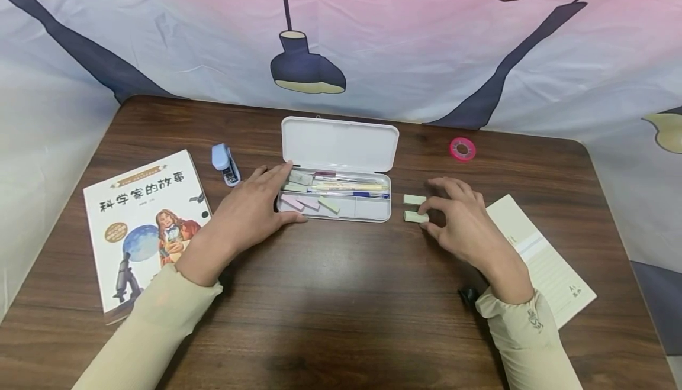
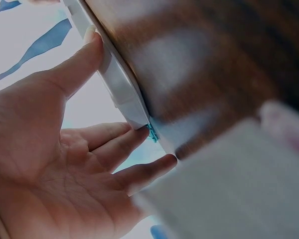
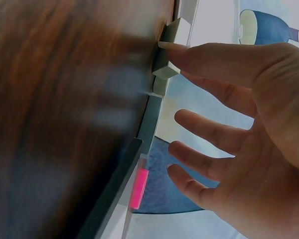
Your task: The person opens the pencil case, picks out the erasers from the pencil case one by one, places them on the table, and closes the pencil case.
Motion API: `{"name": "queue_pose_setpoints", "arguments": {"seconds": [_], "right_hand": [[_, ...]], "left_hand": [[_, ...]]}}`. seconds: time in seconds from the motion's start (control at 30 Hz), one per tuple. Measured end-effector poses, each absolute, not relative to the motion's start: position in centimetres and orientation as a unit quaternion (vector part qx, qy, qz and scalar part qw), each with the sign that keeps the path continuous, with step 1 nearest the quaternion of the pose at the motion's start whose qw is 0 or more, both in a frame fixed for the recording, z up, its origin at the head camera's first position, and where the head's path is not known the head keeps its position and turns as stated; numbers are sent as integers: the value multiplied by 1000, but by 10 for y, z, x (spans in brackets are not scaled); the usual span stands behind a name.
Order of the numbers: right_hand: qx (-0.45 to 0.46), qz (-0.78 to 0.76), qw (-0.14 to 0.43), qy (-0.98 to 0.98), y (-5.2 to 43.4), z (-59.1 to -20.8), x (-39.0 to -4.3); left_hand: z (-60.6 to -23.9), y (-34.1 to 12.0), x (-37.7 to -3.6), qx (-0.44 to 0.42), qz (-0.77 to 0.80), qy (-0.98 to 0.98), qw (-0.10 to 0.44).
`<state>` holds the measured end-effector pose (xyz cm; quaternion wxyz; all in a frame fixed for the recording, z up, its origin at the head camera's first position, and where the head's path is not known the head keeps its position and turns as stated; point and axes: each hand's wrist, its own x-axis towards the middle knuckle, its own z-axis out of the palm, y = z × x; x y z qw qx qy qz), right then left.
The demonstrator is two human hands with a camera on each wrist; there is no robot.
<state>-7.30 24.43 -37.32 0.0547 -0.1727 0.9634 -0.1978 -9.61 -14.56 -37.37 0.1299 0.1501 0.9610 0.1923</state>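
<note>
An opened white pencil case (image 1: pixel 371 210) lies on the table with its lid raised at the back. Pens (image 1: pixel 348 187) and small pink and green pieces (image 1: pixel 329 205) lie inside. My left hand (image 1: pixel 250 206) rests at the case's left end, thumb along the front edge and fingers extended toward the hinge; in the left wrist view the thumb (image 2: pixel 87 55) touches the edge. To the right of the case, my right hand (image 1: pixel 460 218) pinches the end of a pale green eraser (image 1: pixel 412 216) between thumb and index finger. A second pale green eraser (image 1: pixel 414 199) lies just behind it.
A picture-covered book (image 1: pixel 133 189) lies at the left, with a blue stapler (image 1: pixel 225 164) beside it. A pink tape roll (image 1: pixel 462 149) sits at the back right. An open notebook (image 1: pixel 559 277) lies partly under my right forearm. A patterned cloth (image 1: pixel 383 52) hangs behind the table.
</note>
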Motion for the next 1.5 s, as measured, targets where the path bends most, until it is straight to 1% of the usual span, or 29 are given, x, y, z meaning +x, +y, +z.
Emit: {"name": "queue_pose_setpoints", "arguments": {"seconds": [0.23,0.47,0.7,0.83,1.0,1.07,1.23,1.3,1.5], "right_hand": [[-171,-203,58,962,244,-374,-72],[-173,-200,61,962,244,-375,-72],[-169,-203,68,962,244,-373,-72],[-168,-222,68,958,239,-371,-71],[-177,-254,60,949,221,-368,-73],[-184,-258,55,947,210,-368,-74],[-210,-258,40,942,183,-368,-79],[-222,-256,35,940,172,-368,-81],[-246,-242,43,938,147,-370,-87]], "left_hand": [[-374,-145,-96,150,194,961,129],[-380,-148,-97,153,200,961,115],[-374,-145,-97,151,196,960,128],[-379,-147,-97,156,197,961,118],[-384,-150,-98,157,201,961,110],[-392,-153,-100,157,199,961,106],[-396,-154,-101,159,201,961,102],[-385,-151,-97,157,202,960,110],[-374,-145,-95,149,195,961,128]]}}
